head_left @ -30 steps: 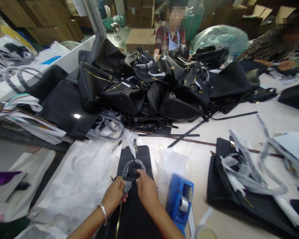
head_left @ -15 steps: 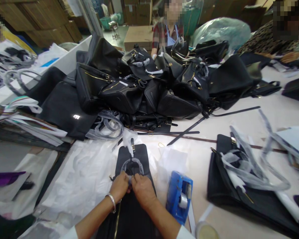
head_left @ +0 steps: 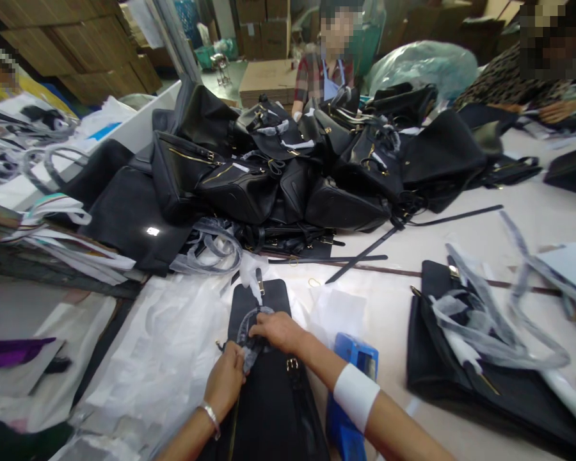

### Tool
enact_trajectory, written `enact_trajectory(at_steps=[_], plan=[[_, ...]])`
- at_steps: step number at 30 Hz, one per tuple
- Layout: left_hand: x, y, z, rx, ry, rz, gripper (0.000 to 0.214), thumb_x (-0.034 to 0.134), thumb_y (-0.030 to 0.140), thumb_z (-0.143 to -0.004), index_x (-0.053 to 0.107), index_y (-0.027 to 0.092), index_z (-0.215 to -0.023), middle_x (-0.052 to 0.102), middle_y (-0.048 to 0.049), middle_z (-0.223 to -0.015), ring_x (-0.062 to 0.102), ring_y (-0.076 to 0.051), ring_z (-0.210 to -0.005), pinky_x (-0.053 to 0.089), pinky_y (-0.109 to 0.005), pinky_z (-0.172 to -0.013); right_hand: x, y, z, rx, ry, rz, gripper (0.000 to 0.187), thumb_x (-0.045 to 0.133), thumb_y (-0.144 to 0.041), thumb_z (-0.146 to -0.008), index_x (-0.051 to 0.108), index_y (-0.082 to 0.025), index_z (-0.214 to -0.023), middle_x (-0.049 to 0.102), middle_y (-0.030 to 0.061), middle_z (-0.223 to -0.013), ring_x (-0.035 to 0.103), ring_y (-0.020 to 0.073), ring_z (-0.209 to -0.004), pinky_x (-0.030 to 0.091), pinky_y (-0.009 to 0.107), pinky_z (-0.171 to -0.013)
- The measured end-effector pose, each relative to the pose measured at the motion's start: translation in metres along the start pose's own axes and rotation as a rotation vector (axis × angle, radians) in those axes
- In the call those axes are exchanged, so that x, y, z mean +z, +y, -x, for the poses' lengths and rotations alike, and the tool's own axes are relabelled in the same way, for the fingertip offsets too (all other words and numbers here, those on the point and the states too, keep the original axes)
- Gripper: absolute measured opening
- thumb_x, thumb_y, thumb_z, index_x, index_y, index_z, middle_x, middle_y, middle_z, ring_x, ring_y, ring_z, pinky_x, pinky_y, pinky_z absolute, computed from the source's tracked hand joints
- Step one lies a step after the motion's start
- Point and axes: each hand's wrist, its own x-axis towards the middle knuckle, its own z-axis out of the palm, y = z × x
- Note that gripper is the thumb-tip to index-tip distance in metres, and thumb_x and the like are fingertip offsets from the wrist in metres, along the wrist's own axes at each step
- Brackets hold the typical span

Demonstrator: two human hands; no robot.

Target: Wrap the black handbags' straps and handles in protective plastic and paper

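Note:
A black backpack (head_left: pixel 269 413) lies lengthwise before me, its gold zipper along the left side and a gold buckle on the right. Its top carry handle (head_left: pixel 242 325) curves up in a wrapping of clear plastic. My left hand (head_left: pixel 225 381) is closed on the lower left end of this handle, where the plastic bunches up. Across the top of the loop, my right hand (head_left: pixel 282 331) pinches the handle with thumb and fingers; the exact grip is partly hidden. Beneath my right forearm stands a blue tape dispenser (head_left: pixel 338 419), partly covered.
White wrapping sheets (head_left: pixel 148 358) spread to the left. Another black bag (head_left: pixel 441 358) with plastic-wrapped straps lies right. Behind, black bags (head_left: pixel 345 202) form a heap, with loose straps (head_left: pixel 355 259) before it. A co-worker (head_left: pixel 312 80) is beyond the heap; another person's hand (head_left: pixel 559 111) is far right.
My hands, close together at the handle before, have moved apart. The left came down and left; the right moved up, its forearm swinging over the tape dispenser. The backpack's right buckle now shows.

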Motion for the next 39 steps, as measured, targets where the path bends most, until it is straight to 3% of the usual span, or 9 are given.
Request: enact_trajectory(at_steps=[6, 9, 13, 17, 25, 28, 32, 39], plan=[[-0.013, -0.004, -0.01, -0.061, -0.035, 0.06, 0.017, 0.033, 0.033, -0.091, 0.04, 0.022, -0.08, 0.059, 0.0, -0.064, 0.06, -0.015, -0.055, 0.037, -0.022, -0.048, 0.0, -0.016, -0.025, -0.073, -0.069, 0.027, 0.016, 0.05, -0.023, -0.09, 0.066, -0.022, -0.094, 0.064, 0.003, -0.092, 0.056, 0.0161, -0.078, 0.039, 0.025, -0.064], [-0.017, -0.001, -0.013, -0.069, -0.055, 0.041, 0.015, 0.033, 0.03, -0.091, 0.041, 0.021, -0.081, 0.061, -0.0017, -0.068, 0.061, -0.015, -0.055, 0.038, -0.021, -0.047, 0.0, -0.025, -0.03, -0.102, -0.071, 0.01, 0.018, 0.048, -0.02, -0.089, 0.065, -0.019, -0.094, 0.065, 0.0055, -0.092, 0.057, 0.0176, -0.079, 0.039, 0.026, -0.064], [-0.019, -0.001, -0.016, -0.074, -0.071, 0.028, 0.013, 0.035, 0.027, -0.09, 0.044, 0.021, -0.082, 0.062, -0.0009, -0.068, 0.06, -0.013, -0.053, 0.037, -0.02, -0.047, -0.002, -0.007, -0.036, -0.106, -0.102, -0.03, 0.025, 0.051, -0.017, -0.088, 0.063, -0.025, -0.108, 0.065, 0.0019, -0.093, 0.059, 0.0147, -0.079, 0.038, 0.023, -0.062], [-0.022, 0.001, -0.025, -0.056, -0.057, -0.015, 0.015, 0.035, 0.027, -0.09, 0.045, 0.02, -0.082, 0.063, -0.0016, -0.066, 0.062, -0.015, -0.054, 0.037, -0.022, -0.049, 0.0, 0.012, -0.044, -0.103, -0.143, -0.032, 0.024, 0.054, -0.016, -0.087, 0.064, -0.027, -0.106, 0.066, 0.0007, -0.091, 0.061, 0.0139, -0.079, 0.037, 0.022, -0.061], [-0.031, 0.013, -0.048, -0.075, -0.13, -0.124, 0.01, 0.04, 0.018, -0.086, 0.049, 0.018, -0.084, 0.068, -0.0053, -0.067, 0.064, -0.016, -0.054, 0.035, -0.025, -0.052, 0.015, -0.003, -0.047, -0.088, -0.127, -0.024, 0.017, 0.049, -0.012, -0.085, 0.064, -0.015, -0.092, 0.069, 0.0083, -0.089, 0.061, 0.0203, -0.081, 0.042, 0.029, -0.068], [-0.035, 0.019, -0.048, -0.073, -0.18, -0.16, 0.007, 0.046, 0.016, -0.083, 0.052, 0.018, -0.08, 0.067, -0.0053, -0.063, 0.064, -0.017, -0.055, 0.034, -0.026, -0.053, 0.013, -0.002, -0.043, -0.074, -0.112, -0.037, 0.018, 0.047, -0.013, -0.087, 0.063, -0.015, -0.096, 0.069, 0.0086, -0.093, 0.061, 0.0197, -0.084, 0.042, 0.03, -0.071], [-0.032, 0.022, -0.048, -0.094, -0.238, -0.162, 0.011, 0.043, 0.02, -0.086, 0.053, 0.018, -0.082, 0.066, -0.0034, -0.057, 0.061, -0.016, -0.046, 0.033, -0.025, -0.048, 0.01, 0.007, -0.038, -0.06, -0.088, -0.114, 0.021, 0.053, -0.015, -0.084, 0.061, -0.02, -0.103, 0.069, 0.0036, -0.096, 0.061, 0.0162, -0.091, 0.041, 0.026, -0.075], [-0.019, 0.021, -0.057, -0.12, -0.239, -0.152, 0.019, 0.036, 0.022, -0.09, 0.053, 0.015, -0.089, 0.071, -0.007, -0.066, 0.064, -0.015, -0.05, 0.036, -0.024, -0.05, 0.023, 0.007, -0.039, -0.022, -0.078, -0.181, 0.016, 0.051, -0.012, -0.084, 0.063, -0.019, -0.091, 0.07, 0.0039, -0.091, 0.062, 0.0174, -0.086, 0.04, 0.027, -0.072]])
